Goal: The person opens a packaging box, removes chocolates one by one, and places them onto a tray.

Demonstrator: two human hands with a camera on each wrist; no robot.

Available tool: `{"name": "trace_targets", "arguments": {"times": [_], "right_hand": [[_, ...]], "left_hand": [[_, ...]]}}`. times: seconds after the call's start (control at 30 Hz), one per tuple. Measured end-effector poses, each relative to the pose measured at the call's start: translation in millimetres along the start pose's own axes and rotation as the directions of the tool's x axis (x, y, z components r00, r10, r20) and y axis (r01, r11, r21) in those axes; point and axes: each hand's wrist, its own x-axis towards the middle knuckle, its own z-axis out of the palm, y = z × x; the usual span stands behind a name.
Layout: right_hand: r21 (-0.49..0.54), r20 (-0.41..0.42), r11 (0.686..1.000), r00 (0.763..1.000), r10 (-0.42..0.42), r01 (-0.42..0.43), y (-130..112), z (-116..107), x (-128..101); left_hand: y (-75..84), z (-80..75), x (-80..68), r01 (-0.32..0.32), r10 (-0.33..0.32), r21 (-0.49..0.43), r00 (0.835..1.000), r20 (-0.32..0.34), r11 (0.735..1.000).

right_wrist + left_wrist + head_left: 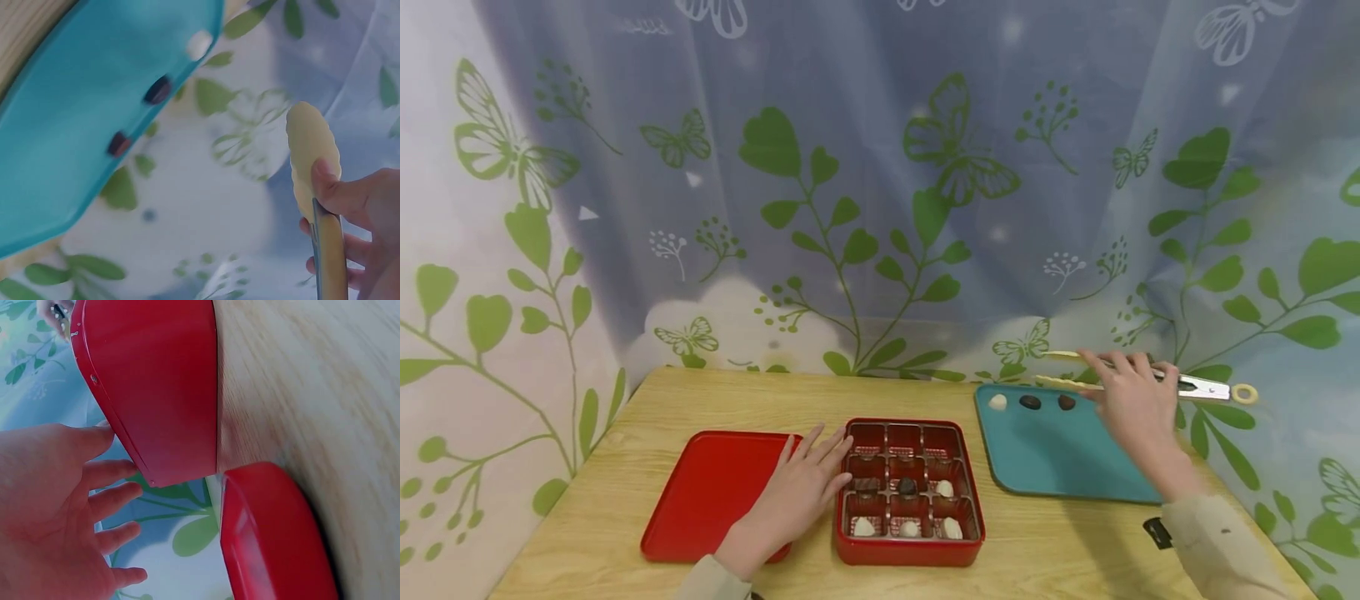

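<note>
My right hand grips a pair of tongs with pale yellow tips and metal handles, above the back of the teal tray. Nothing sits between the tong tips, which are apart. On that tray lie a white chocolate, a black one and a dark brown one. My left hand has its fingers spread, with thumb and fingertips at the left rim of the red box. Inside that divided box, white and dark chocolates fill the middle and front rows; the back row holds none.
A red lid lies left of the box, partly under my left forearm. The wooden table ends at a patterned curtain behind and at the sides. My right sleeve hangs over the table's right part.
</note>
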Motion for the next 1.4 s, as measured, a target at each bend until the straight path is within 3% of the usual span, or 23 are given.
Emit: {"name": "trace_targets", "arguments": {"times": [0.2, 0.4, 0.97, 1.27, 1.4], "right_hand": [[0.017, -0.069, 0.993, 0.991, -0.112, 0.114, -36.3, -9.8, 4.5], [0.032, -0.139, 0.969, 0.962, -0.237, 0.243, -74.4, -6.4, 6.5], [0.069, -0.038, 0.906, 0.909, -0.416, 0.418, -162.9, -12.7, 7.6], [0.076, -0.052, 0.830, 0.834, -0.550, 0.552, -191.0, -18.8, 9.7], [0.024, 0.041, 0.805, 0.804, -0.593, 0.592, -206.2, -23.7, 13.4]], "left_hand": [[-0.8, -0.3, 0.5, -0.014, 0.015, 0.010, 1.000, -0.005, 1.000], [-1.9, 0.9, 0.1, -0.023, 0.023, 0.012, 1.000, -0.006, 1.000], [-2.7, 4.2, 0.0, -0.032, 0.032, -0.003, 0.999, -0.002, 0.999], [-0.7, 3.9, -1.3, -0.048, 0.049, 0.023, 0.999, -0.016, 0.999], [-0.6, 3.0, -1.4, -0.044, 0.044, 0.033, 0.999, -0.012, 0.999]]}}
